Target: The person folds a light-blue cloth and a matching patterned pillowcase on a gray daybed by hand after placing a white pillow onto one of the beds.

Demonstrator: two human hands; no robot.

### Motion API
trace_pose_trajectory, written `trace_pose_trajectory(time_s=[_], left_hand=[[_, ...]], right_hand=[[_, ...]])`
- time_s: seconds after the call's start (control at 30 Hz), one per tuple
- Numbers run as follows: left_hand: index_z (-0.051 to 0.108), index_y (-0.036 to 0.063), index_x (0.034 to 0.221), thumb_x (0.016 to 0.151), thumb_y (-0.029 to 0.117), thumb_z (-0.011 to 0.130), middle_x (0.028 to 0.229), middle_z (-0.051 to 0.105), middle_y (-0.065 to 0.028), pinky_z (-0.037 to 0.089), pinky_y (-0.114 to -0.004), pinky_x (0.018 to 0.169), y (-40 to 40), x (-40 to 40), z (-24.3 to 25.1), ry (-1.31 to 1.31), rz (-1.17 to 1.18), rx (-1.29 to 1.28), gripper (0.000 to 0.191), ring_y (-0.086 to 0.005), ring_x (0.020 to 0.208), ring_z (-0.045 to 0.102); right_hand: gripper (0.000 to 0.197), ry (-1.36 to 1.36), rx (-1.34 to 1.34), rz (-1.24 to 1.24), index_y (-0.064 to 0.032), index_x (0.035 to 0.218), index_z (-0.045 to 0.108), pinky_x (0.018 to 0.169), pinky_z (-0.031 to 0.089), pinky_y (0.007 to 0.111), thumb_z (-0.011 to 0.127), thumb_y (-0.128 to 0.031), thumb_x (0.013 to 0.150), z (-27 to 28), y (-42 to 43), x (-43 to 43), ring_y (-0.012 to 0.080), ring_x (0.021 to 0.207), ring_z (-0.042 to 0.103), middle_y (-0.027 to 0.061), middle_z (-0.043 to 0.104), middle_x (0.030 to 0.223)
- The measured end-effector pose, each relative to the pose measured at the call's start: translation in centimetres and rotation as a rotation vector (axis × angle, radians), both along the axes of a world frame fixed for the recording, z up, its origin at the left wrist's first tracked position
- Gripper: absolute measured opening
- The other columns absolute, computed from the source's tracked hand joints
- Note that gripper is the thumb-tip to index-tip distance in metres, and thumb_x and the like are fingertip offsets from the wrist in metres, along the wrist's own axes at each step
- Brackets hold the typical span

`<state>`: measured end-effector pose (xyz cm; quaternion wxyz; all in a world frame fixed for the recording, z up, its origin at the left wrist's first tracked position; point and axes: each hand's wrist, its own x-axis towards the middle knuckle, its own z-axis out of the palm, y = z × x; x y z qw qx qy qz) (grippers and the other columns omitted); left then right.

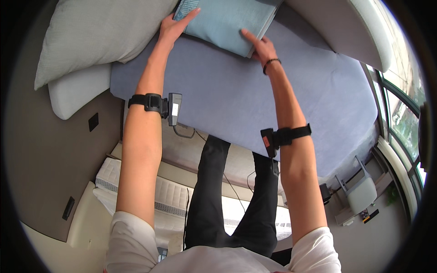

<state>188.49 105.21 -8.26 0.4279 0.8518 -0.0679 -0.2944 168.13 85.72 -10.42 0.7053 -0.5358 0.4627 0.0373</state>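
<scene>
A folded light-blue cloth (222, 25) lies on the blue-grey upholstered seat (222, 82) at the top of the head view, cut off by the picture's edge. My left hand (175, 27) is at its left corner, beside a patterned part, with the thumb extended over the top. At the right corner, my right hand (261, 46) has its thumb and index side on the cloth and other fingers by the layered edge. Whether the fingers reach under the cloth is hidden. A dark beaded bracelet circles my right wrist.
A large grey cushion (99, 34) leans at the left above a pale padded piece (82, 88). A backrest (344, 24) curves along the upper right, near a window (403, 112). Behind me are a mattress (170, 194), thin cables and a light chair (362, 194).
</scene>
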Motion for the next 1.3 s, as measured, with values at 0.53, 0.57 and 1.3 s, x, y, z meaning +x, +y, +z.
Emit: trace_pose_trajectory(time_s=[0.53, 0.57, 1.3], left_hand=[[0.067, 0.0019, 0.077, 0.089, 0.036, 0.076, 0.063, 0.059, -0.0014, 0.031, -0.022, 0.039, 13.8, -19.7, -5.4, 0.521, 0.433, 0.000, 0.038, -0.0068, 0.045, 0.044], [0.062, 0.0036, 0.071, 0.090, 0.041, 0.072, 0.054, 0.052, 0.0003, 0.028, -0.025, 0.032, 15.0, -22.2, -4.2, 0.516, 0.387, 0.113, 0.043, -0.0080, 0.036, 0.039], [0.051, 0.0076, 0.062, 0.103, 0.040, 0.048, 0.051, 0.046, 0.0022, 0.031, -0.025, 0.044, -10.3, -59.4, 33.4, 0.287, -1.067, -0.055, 0.053, -0.0063, 0.045, 0.040]], right_hand=[[0.044, 0.474, -0.063, 0.197, -0.0070, 0.107, 0.070, 0.083, 0.056, 0.038, 0.079, -0.038, 0.077, -1.8, 8.6, -11.6, 0.0266, 0.093, 0.071, 0.0126, 0.073, 0.101], [0.045, 0.459, -0.013, 0.290, -0.0090, 0.107, 0.071, 0.087, 0.055, 0.040, 0.077, -0.043, 0.078, -1.9, 9.4, -14.9, 0.0289, 0.099, 0.069, 0.0134, 0.072, 0.108], [0.045, 0.302, -0.086, -0.130, -0.0060, 0.118, 0.066, 0.091, 0.050, 0.036, 0.058, -0.044, 0.095, 28.3, 26.9, -77.5, 0.0231, 0.102, 0.066, 0.0114, 0.071, 0.110]])
